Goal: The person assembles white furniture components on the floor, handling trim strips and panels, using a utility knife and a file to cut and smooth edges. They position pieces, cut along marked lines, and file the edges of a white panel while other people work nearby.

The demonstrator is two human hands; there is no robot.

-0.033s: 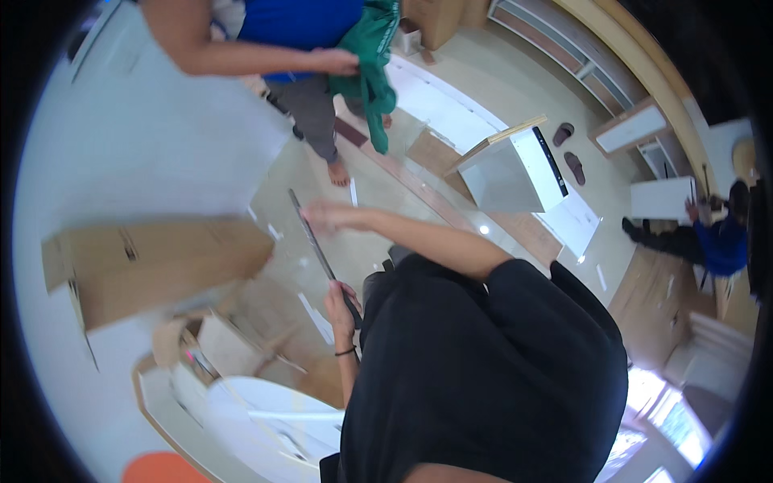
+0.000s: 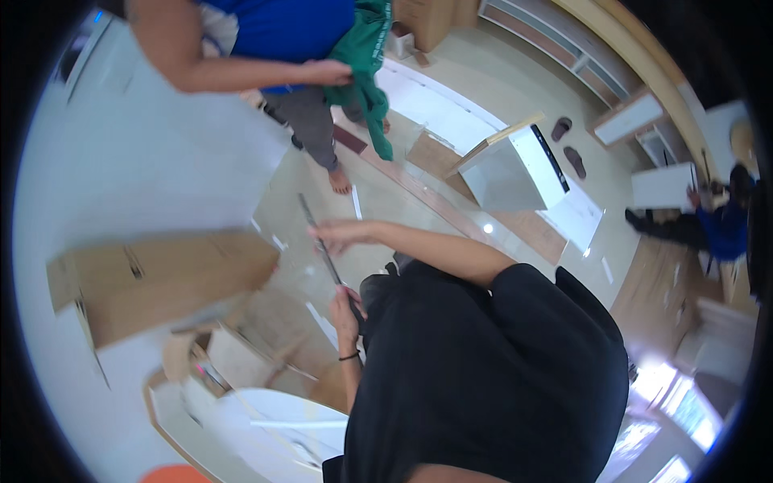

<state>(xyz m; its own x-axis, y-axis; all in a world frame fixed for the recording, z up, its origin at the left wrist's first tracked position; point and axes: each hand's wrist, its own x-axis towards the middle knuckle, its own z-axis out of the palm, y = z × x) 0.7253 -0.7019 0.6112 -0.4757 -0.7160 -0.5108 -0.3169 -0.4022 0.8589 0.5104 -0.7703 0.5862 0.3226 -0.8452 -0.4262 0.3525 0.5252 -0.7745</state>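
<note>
Our left hand [image 2: 346, 318] grips the lower end of 1 thin dark rod [image 2: 331, 267], slanting above the floor [image 2: 386, 205]; our right hand [image 2: 348, 233] is at its midsection, whether gripping we cannot tell.

Top [image 2: 483, 370]: black, loose, softly creased. Right sleeve [image 2: 527, 286]: black, short, loose-fitting, lightly folded. Left wristband [image 2: 349, 356]: thin, dark, closely fitted. Hands [image 2: 346, 314]: two, bare.

My tool [image 2: 329, 259] is long, slim and straight, grey toward the far end and dark at the near one, gripped in my left fingers [image 2: 355, 297]; it slants up past my right fingers [image 2: 320, 232].
</note>
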